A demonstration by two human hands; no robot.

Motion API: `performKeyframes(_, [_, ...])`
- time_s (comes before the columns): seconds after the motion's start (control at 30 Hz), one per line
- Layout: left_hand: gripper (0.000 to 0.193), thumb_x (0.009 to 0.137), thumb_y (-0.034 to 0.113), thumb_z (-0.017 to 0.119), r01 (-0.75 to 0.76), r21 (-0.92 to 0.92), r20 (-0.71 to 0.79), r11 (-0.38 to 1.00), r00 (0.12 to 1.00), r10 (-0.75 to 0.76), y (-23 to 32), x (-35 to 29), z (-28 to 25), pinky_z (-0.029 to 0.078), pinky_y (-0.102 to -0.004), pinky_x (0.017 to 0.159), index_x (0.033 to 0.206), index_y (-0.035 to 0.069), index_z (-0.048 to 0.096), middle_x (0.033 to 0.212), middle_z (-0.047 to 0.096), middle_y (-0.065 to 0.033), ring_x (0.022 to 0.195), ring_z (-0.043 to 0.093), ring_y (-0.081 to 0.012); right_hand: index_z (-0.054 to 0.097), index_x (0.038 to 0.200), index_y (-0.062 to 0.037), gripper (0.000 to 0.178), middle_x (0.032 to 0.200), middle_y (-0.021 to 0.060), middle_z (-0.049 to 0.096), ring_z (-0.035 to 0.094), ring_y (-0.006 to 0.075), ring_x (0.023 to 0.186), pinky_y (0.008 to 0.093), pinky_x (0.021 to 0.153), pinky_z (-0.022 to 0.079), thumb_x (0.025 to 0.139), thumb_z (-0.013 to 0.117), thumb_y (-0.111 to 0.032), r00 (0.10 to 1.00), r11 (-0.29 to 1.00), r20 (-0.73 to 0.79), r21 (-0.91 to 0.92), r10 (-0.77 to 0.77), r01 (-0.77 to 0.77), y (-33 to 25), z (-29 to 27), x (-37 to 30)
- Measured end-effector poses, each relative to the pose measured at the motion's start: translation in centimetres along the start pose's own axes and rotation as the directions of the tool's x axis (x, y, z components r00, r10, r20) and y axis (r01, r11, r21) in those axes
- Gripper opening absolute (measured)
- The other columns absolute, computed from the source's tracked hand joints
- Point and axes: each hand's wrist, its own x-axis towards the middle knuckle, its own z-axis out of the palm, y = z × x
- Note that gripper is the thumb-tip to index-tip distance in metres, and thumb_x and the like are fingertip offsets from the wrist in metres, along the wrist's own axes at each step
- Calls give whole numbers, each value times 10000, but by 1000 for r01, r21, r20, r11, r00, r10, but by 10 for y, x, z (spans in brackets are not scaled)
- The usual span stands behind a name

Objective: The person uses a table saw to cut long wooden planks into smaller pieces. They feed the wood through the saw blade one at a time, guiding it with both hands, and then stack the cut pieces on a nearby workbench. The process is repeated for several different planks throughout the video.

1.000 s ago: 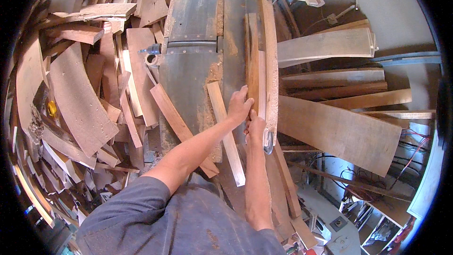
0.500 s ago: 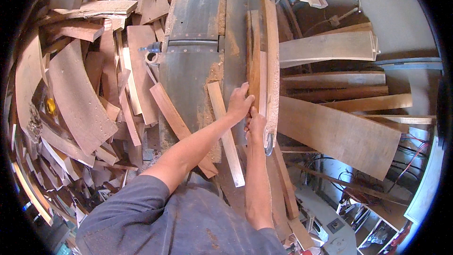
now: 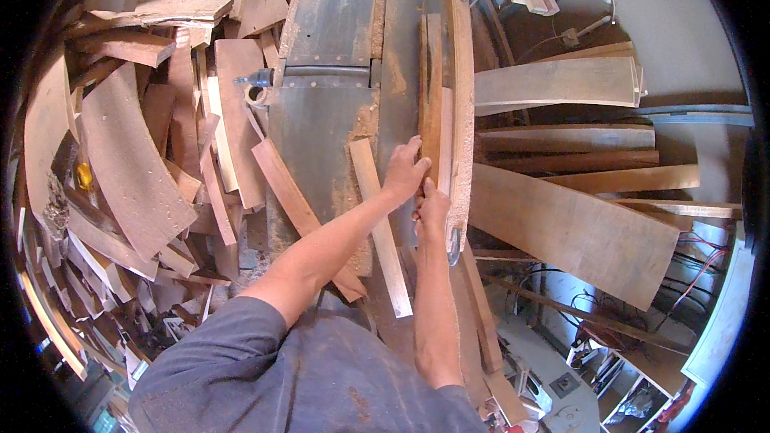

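A long, narrow brown wood strip [image 3: 431, 116] lies lengthwise on the metal machine table [image 3: 321, 124], beside an upright light wooden fence board [image 3: 461, 112]. My left hand [image 3: 406, 168] grips the strip's near part from the left, thumb toward the fence. Just behind it, my right hand [image 3: 433, 207] is closed around the strip's near end, which its fingers mostly hide. A paler strip [image 3: 446, 124] lies between the brown one and the fence board. Under my left forearm are a reddish board [image 3: 293, 200] and a light wood strip [image 3: 381, 224].
A cutter slot [image 3: 327, 71] crosses the table, with sawdust [image 3: 362, 128] along its seam. Offcuts, including a wide board [image 3: 132, 152], pile up at left. Planks, one broad [image 3: 577, 232], stick out at right. A metal clamp [image 3: 455, 246] sits at the fence's near end.
Both hands keep their grip on the brown strip, with hardly any movement. The whole view has shifted slightly.
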Motion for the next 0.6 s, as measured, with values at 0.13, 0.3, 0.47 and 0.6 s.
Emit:
performKeyframes(0.13, [541,892,206,693,-32,-11,-37,999,999,32,0,0,0,493,-482,991,1403,58,590,1168,689,-230,1128,626,-409,673,831,-16,391,556,17,470,446,160,441,344,419,387,1038,601,-340,1000,998,3,-60,-3,3,-3,-2,-1])
performKeyframes(0.3, [541,888,213,700,-4,-51,-16,999,1000,3,-2,2,-1,499,-476,970,1395,56,593,1116,694,-200,1077,632,-377,705,1123,-10,251,803,122,630,620,304,737,431,699,521,925,697,-164,629,329,171,-732,-758,596,2,-40,-3])
performKeyframes(0.47, [522,889,203,699,-19,-25,9,1000,1000,19,-1,4,0,499,-474,968,1376,55,586,1106,693,-192,1088,629,-368,664,1304,-29,456,1003,138,675,644,348,935,452,825,539,851,714,-55,372,-141,512,-712,-775,687,-20,-49,4])
performKeyframes(0.6, [523,884,186,704,-3,-19,9,1000,1000,3,0,2,0,498,-472,973,1378,61,586,1109,691,-198,1102,627,-370,656,1324,-29,499,936,131,658,655,332,894,446,784,545,826,678,-54,324,-253,636,-646,-700,721,-27,-54,17])
